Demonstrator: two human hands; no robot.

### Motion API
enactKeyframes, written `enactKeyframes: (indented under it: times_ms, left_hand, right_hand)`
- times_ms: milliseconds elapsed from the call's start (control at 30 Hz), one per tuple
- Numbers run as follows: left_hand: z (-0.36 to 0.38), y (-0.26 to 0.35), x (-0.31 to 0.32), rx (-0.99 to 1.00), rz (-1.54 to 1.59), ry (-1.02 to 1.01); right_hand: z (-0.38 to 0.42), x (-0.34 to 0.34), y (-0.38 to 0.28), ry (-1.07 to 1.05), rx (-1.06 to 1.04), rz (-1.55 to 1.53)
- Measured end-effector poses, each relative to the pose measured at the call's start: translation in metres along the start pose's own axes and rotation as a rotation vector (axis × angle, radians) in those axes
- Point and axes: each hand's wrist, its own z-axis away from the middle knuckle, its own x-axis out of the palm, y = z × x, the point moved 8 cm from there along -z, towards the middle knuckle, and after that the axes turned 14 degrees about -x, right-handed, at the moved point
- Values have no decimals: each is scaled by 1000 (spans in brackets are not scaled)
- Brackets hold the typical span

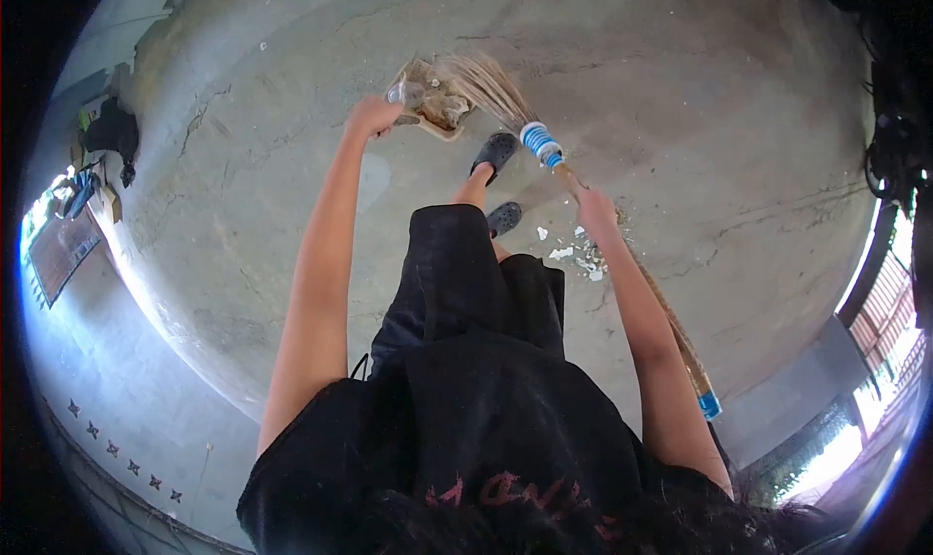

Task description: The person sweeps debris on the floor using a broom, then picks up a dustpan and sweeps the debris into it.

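Observation:
My left hand (374, 117) is closed around the short handle of a dustpan (448, 135), which is low over the floor ahead of my feet. Crumpled clear plastic and brownish litter (424, 95) fill much of the pan. In my right hand (596, 211) is the wooden stick of a broom (540, 144), bound with blue and white bands below its bristles. Those thin bristles fan out to the left, their tips overlapping the pan's right side. The stick runs back beneath my right forearm to a blue end.
White scraps and small crumbs (583, 256) lie on the cracked concrete floor (719, 98), right of my dark clogs (498, 153). A pale wall (155, 380) curves along the left, where dark items hang (114, 137). Bright barred openings (889, 312) are at the far right.

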Motion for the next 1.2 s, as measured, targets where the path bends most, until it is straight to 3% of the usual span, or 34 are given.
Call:
enactKeyframes:
  times_ms: [167, 233, 433, 533, 800, 867, 1000, 1067, 1133, 1200]
  left_hand:
    - [-1, 1, 1, 20, 4, 3]
    - [3, 2, 1, 11, 19, 9]
    - [4, -2, 0, -26, 60, 39]
    - [3, -5, -2, -29, 70, 59]
    - [12, -11, 0, -34, 84, 35]
    - [3, -24, 25, 18, -151, -182]
    - [-29, -86, 88, -85, -223, -473]
    - [-45, -107, 108, -53, -41, -437]
    - [-16, -95, 97, 106, -239, -321]
    - [-45, -128, 118, 0, 11, -263]
  right_hand:
    - [21, -11, -10, 26, 14, -111]
    - [-3, -20, -19, 211, -31, -114]
    - [-109, -28, -53, 218, -25, -40]
    - [-115, -21, -54, 207, -77, 47]
    - [-1, 9, -4, -112, -56, -45]
    - [24, 24, 8, -48, -87, -42]
    - [67, 28, 14, 181, -181, -133]
    - [81, 30, 19, 177, -173, -353]
    - [96, 21, 13, 247, -193, -424]
    - [104, 26, 10, 179, -119, -214]
